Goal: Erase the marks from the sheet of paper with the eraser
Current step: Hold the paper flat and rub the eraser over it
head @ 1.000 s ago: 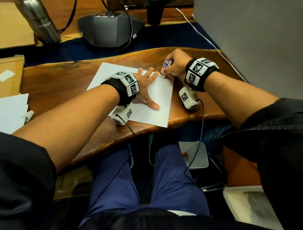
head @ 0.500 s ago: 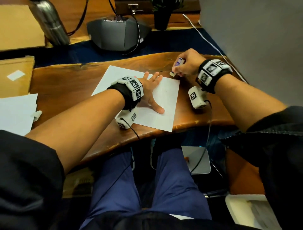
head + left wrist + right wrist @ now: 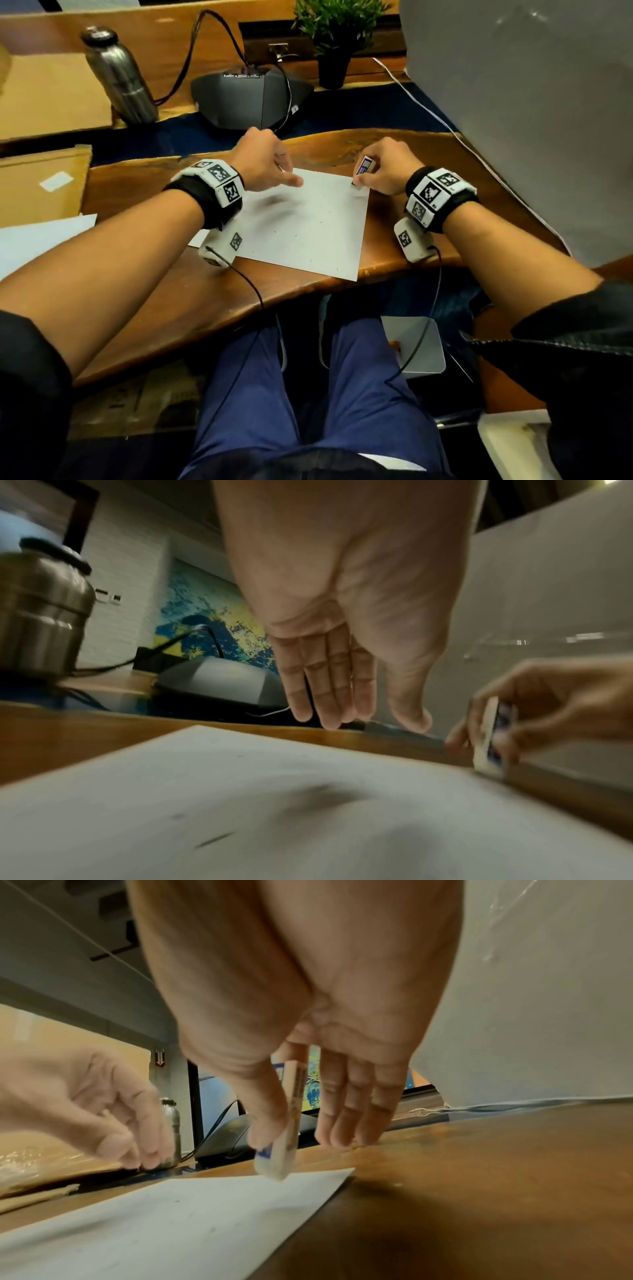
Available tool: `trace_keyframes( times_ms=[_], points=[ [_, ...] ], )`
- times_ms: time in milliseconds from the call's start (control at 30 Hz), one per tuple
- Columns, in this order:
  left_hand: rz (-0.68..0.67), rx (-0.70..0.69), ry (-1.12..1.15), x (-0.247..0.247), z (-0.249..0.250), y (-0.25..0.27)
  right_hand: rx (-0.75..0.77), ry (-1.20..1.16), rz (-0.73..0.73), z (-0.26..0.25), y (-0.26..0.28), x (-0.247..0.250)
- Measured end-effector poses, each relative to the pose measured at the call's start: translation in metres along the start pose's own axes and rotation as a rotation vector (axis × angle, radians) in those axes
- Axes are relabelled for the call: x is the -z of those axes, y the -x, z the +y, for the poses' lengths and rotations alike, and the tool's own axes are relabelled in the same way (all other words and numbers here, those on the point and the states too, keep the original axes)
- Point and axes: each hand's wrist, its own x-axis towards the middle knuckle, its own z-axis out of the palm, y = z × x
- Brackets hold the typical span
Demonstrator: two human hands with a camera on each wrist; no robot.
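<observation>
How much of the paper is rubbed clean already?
Most of the sheet of paper looks white. The right hand pinches the eraser, its tip at the sheet's far right corner. The left hand hangs above the far edge, fingers straight. Small dark flecks remain, whether marks or crumbs is unclear.

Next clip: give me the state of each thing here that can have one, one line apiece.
sheet of paper: flat on the desk, small dark marks left.
eraser: upright, tip at the sheet's far right corner.
right hand: pinches the eraser.
left hand: lifted off the sheet, fingers straight, holding nothing.
steel bottle: upright, capped.
</observation>
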Motion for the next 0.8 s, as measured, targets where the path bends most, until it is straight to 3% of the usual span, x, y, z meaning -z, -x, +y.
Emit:
trace_keyframes(
  times_ms=[100,367,467,800],
  points=[
    [-0.097,0.019,-0.041,-0.017,0.006,0.005,-0.019,-0.074,0.038,-0.008,-0.008,-0.004],
    [-0.338,0.038,-0.258,-0.058,0.041,-0.011,-0.142,-0.186,-0.041,-0.012,-0.034,-0.021],
    [-0.352,0.066,-0.277,-0.064,0.038,-0.015,-0.182,-0.206,-0.077,-0.012,-0.040,-0.020],
    [-0.355,0.068,-0.302,-0.064,0.041,-0.013,-0.083,-0.112,-0.196,-0.010,-0.042,-0.013]
  ],
)
